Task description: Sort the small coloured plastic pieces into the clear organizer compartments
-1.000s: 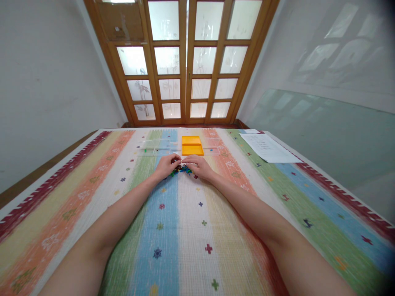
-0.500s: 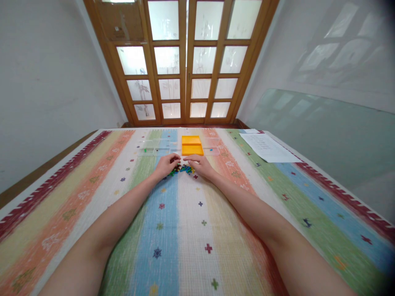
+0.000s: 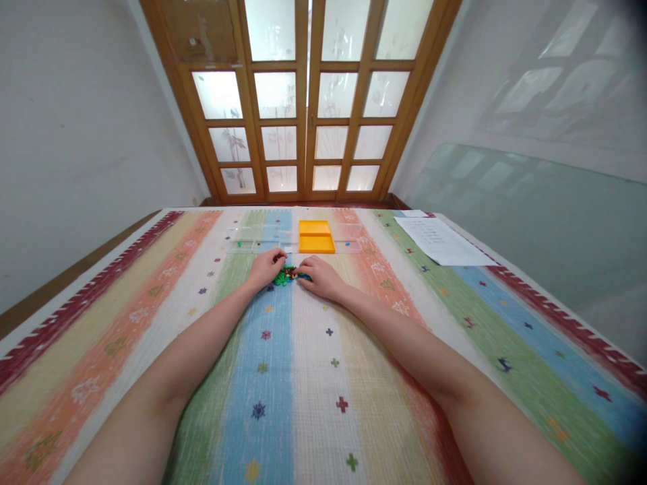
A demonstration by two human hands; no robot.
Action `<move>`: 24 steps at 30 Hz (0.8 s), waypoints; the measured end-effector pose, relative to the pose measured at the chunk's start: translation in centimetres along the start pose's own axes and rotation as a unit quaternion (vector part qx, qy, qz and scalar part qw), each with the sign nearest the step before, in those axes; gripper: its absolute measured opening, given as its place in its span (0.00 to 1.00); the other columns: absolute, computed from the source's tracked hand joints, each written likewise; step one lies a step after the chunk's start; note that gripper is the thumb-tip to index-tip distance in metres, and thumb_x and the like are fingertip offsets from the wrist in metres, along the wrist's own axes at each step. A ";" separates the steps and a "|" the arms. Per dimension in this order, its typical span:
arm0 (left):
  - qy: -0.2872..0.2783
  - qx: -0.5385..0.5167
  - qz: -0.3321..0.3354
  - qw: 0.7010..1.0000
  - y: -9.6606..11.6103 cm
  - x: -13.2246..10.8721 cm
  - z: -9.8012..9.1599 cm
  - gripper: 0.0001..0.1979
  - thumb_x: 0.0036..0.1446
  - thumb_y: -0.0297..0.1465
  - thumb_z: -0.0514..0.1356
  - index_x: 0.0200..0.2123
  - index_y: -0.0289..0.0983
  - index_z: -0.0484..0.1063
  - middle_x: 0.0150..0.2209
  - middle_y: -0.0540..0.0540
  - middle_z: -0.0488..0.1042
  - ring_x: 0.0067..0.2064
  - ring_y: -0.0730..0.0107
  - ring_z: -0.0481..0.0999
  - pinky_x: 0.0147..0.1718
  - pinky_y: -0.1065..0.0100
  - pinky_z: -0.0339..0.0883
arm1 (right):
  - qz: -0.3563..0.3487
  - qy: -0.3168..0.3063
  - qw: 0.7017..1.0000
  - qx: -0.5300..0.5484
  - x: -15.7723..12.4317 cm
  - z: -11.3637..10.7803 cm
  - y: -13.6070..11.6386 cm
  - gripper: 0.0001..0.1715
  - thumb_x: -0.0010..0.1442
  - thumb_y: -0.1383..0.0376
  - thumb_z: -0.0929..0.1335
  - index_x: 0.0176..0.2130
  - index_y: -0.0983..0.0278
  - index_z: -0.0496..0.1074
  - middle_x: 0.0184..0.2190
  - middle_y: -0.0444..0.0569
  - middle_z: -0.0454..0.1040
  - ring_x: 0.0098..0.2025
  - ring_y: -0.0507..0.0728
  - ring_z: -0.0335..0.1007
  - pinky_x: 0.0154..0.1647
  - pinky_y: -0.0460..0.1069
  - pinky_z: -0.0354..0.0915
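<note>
A small pile of tiny coloured pieces (image 3: 286, 275), green, dark red, blue and yellow, lies on the striped tablecloth between my hands. My left hand (image 3: 267, 267) is at the pile's left edge, its thumb and fingertips curled close together; anything between them is too small to make out. My right hand (image 3: 319, 276) rests at the right side of the pile with its fingers apart, touching the pieces. Just beyond the hands stands an open yellow box (image 3: 317, 244). Clear plastic trays flank it, with a green piece (image 3: 239, 244) on the left and a blue piece (image 3: 348, 244) on the right.
Printed paper sheets (image 3: 439, 241) lie at the back right of the striped tablecloth (image 3: 313, 377). Beyond the table are wooden doors with glass panes (image 3: 280, 143). A glass panel (image 3: 530, 209) leans along the right wall.
My right hand has moved left and slightly down over the pile. The pile's right part has shifted left. My left hand has moved slightly left, and the view has tilted a little.
</note>
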State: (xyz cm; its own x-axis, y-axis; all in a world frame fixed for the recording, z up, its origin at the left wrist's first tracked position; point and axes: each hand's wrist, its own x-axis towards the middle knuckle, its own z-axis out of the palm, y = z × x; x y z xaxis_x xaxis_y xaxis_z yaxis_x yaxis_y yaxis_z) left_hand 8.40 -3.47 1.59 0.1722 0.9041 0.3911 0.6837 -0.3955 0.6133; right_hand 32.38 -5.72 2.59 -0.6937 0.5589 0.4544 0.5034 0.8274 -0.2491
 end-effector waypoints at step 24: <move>-0.054 0.042 0.041 0.997 1.2 -0.4 -0.2 0.10 0.64 0.32 0.57 0.41 0.41 0.79 0.42 0.44 0.81 0.44 0.59 0.77 0.48 0.60 0.69 | 0.202 0.195 0.951 0.128 -0.5 -1.4 5.5 0.11 0.64 0.62 0.65 0.40 0.63 0.77 0.36 0.50 0.79 0.36 0.58 0.72 0.41 0.51 0.67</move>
State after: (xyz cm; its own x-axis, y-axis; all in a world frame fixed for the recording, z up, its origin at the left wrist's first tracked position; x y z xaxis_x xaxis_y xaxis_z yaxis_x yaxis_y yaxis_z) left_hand 9.01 -4.32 2.38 0.3029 0.8830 0.3586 0.7199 -0.4586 0.5210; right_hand 36.23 -1.57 2.16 -0.2013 0.8129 0.5466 0.5117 0.5631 -0.6489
